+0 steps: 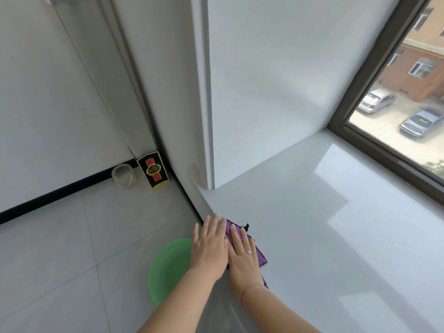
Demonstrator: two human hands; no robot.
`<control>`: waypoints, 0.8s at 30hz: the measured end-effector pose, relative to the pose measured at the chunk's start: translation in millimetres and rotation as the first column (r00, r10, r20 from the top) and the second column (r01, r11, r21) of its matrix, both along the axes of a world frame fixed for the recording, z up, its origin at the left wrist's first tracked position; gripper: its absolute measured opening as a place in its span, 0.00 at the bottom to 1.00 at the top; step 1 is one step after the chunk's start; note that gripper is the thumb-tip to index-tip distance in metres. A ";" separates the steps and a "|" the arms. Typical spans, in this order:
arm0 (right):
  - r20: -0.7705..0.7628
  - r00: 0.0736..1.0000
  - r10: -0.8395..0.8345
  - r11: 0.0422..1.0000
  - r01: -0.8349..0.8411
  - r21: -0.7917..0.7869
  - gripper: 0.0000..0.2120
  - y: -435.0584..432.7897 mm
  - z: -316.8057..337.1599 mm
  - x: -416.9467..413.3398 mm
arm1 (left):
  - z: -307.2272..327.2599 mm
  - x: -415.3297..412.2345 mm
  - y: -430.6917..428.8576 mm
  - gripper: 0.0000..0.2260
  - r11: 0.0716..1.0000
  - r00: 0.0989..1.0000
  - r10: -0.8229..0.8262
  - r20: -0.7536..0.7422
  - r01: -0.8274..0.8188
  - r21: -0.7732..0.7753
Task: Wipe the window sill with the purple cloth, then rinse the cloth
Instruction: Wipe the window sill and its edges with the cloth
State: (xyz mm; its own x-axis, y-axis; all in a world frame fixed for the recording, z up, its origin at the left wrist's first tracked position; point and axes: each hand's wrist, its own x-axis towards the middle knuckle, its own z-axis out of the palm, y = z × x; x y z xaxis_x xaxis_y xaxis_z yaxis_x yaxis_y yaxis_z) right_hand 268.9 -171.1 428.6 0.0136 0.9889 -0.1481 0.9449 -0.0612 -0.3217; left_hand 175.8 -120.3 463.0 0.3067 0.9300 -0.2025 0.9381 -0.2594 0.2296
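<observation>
Both hands flat on the purple cloth (258, 254), which lies on the window sill (312, 236) at its near left edge, right where the sill drops off to the floor. Left hand (210, 248) sits half over that edge, fingers spread, palm down; right hand (243, 254) is beside it, touching it, palm pressing the cloth. Neither grip is clenched: both are released and flat, pinning the cloth by pressure rather than holding it.

Most of the cloth is hidden under the hands; a purple strip shows at the right, and a dark corner pokes out at the far end.

Risks as I judge them:
- Cloth is at the very lip of the sill. A stroke toward the left could push it over, since nothing grasps it.
- Green basin (165, 272) stands on the floor directly below the edge. Whether it holds water I cannot tell; if so, a dropped cloth could splash.
- With flat palms only, the cloth may bunch or slip out from under the hands on the smooth sill.
- The far stretch by the window frame (374, 92) means a long reach, likely thinning pressure.
- A cup (123, 175) and a dark box (153, 170) sit in the floor corner, well apart; low concern.
</observation>
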 end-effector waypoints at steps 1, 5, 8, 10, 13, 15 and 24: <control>0.018 1.000 0.014 1.000 -0.013 -0.012 0.35 12.8 -0.4 -2.8 | 0.8 0.8 13.5 0.23 1.000 1.000 0.006 0.001 -0.006 -0.002; 0.059 0.996 0.061 0.998 -0.061 -0.012 0.33 47.8 -2.3 -12.6 | 1.0 -3.2 46.7 0.23 0.999 1.000 0.025 -0.004 -0.025 -0.039; 0.075 0.996 0.055 0.997 -0.059 0.048 0.34 65.0 2.0 -22.1 | -0.5 -14.3 63.8 0.24 0.997 0.999 0.041 0.004 -0.041 -0.068; 0.092 0.992 0.090 0.995 -0.094 0.043 0.35 75.5 2.9 -26.3 | -0.7 -21.5 73.9 0.24 0.996 0.999 0.049 0.012 -0.048 -0.082; 0.130 0.988 0.085 0.996 -0.090 0.027 0.37 90.8 6.8 -34.8 | -1.8 -30.3 85.7 0.24 0.993 0.999 0.040 0.023 -0.037 -0.109; 0.170 0.985 0.042 0.999 -0.043 0.002 0.38 99.6 13.4 -45.2 | -2.6 -37.1 98.5 0.24 0.994 0.999 0.031 0.040 -0.027 -0.105; 0.114 0.986 -0.124 0.977 0.101 0.189 0.33 162.0 14.5 -111.4 | 2.9 -85.1 173.0 0.22 0.997 0.983 -0.072 0.171 0.075 -0.011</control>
